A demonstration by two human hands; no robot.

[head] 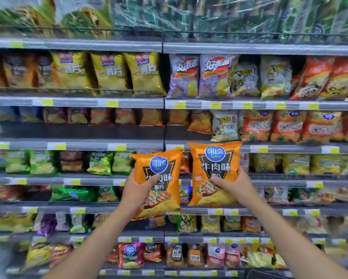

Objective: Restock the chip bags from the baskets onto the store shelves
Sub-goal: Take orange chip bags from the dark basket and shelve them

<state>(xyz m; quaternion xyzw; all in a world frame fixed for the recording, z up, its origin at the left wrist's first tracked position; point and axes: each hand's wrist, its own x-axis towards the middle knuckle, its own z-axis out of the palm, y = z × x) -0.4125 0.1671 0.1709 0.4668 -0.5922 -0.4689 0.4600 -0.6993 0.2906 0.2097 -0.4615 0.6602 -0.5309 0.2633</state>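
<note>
Both arms reach forward toward the store shelves (78, 102), and each hand holds up an orange chip bag. The left hand (138, 190) grips the left orange chip bag (166, 198) along its left edge, with the thumb laid across the front near the middle and the fingers wrapped behind. The right hand (232, 186) grips the right orange chip bag (215, 168) at its right edge, with the thumb pressing on the lower front and the fingers curled behind. Both bags are roughly upright with their printed fronts facing the camera, and the right one sits a little higher. They hang just beside each other with a narrow gap between them, in mid-air in front of the middle shelves and not resting on any shelf. Each shows a round blue logo near the top above a dark panel with white lettering.

On the upper left shelf stand gold chip bags (108, 71), with purple chip bags (199, 75) to their right. One shelf lower, a row of small orange bags (151, 117) sits far back. Green bags (100, 164) stand left of the held bags. Yellow price tags (112, 103) line the shelf rails. At the top sits film-wrapped stock (209, 15).
</note>
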